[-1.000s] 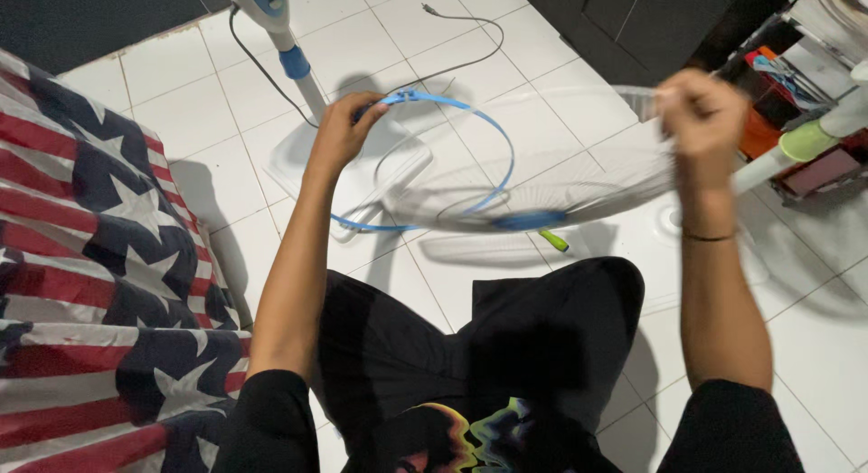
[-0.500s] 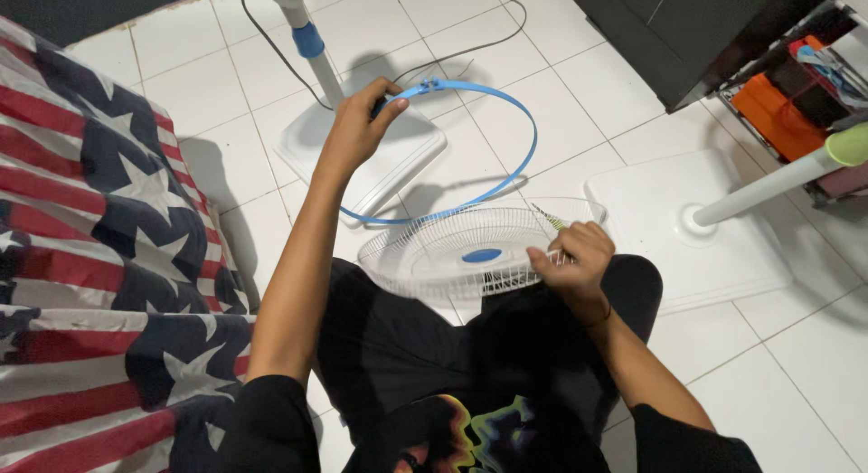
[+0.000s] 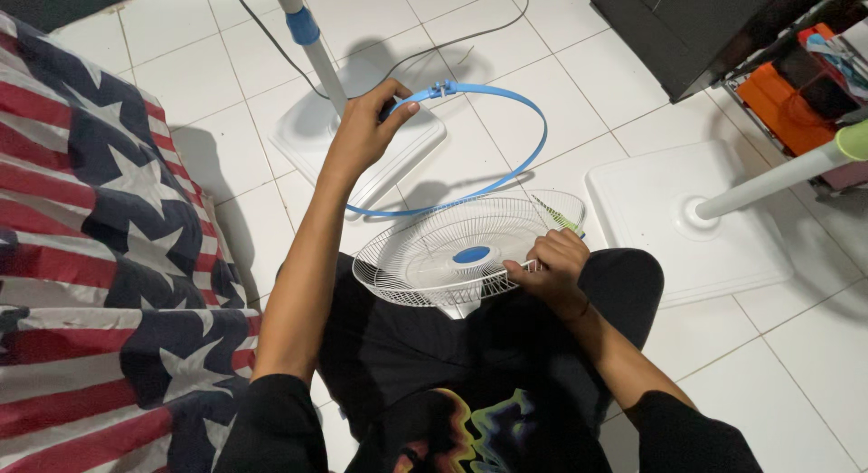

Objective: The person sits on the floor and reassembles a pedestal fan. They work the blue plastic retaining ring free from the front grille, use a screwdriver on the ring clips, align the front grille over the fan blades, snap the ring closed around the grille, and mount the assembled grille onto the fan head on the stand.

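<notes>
A white tiled floor (image 3: 542,84) lies under a seated person whose right hand (image 3: 550,269) is closed on the near rim of a white wire fan guard (image 3: 452,247), which rests on the lap in black shorts; it looks light, springy and easily bent, best gripped at the rim. The left hand (image 3: 366,129), farther out, pinches a thin blue plastic ring (image 3: 533,156) near its clip, held aloft; it seems flexible and slick. Beyond that hand stands a white fan base (image 3: 312,143) with its pole, right of the right hand another white base (image 3: 651,211), and left of both a star-and-stripe cloth (image 3: 99,229).
</notes>
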